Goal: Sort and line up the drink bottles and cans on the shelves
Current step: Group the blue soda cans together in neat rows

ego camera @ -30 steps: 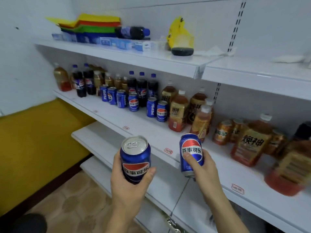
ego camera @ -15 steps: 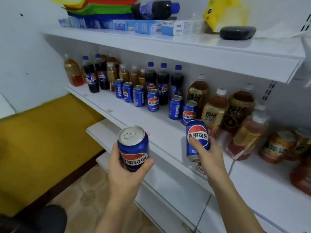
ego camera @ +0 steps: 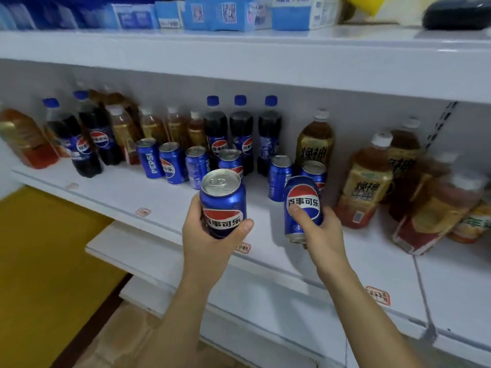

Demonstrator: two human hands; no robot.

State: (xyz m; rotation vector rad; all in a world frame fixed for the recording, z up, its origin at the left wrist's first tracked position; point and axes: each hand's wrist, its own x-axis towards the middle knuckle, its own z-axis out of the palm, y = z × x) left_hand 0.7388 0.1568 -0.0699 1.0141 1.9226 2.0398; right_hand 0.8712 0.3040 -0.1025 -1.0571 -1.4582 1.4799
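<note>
The left hand (ego camera: 210,235) grips a blue can (ego camera: 222,201) from below and behind: the thumb curls across the lower front of the can, under the logo, while the other fingers wrap round the far side, out of view. The can stands nearly upright, its silver top towards the camera, held in the air in front of the middle shelf (ego camera: 170,208).

The right hand (ego camera: 318,232) holds a second can (ego camera: 303,208) low on its body. The thumb (ego camera: 299,215) presses on the front, over the lower edge of the logo, and the remaining fingers curl behind the can; only their tips show at the right side. This can tilts slightly, its base just above the shelf, and whether it touches cannot be told.

Behind both cans, a row of blue cans (ego camera: 172,163) stands on the shelf, with cola bottles (ego camera: 240,134) at the back. Tea bottles (ego camera: 369,181) crowd the right side, some leaning. Blue boxes (ego camera: 220,13) line the top shelf (ego camera: 239,62).
</note>
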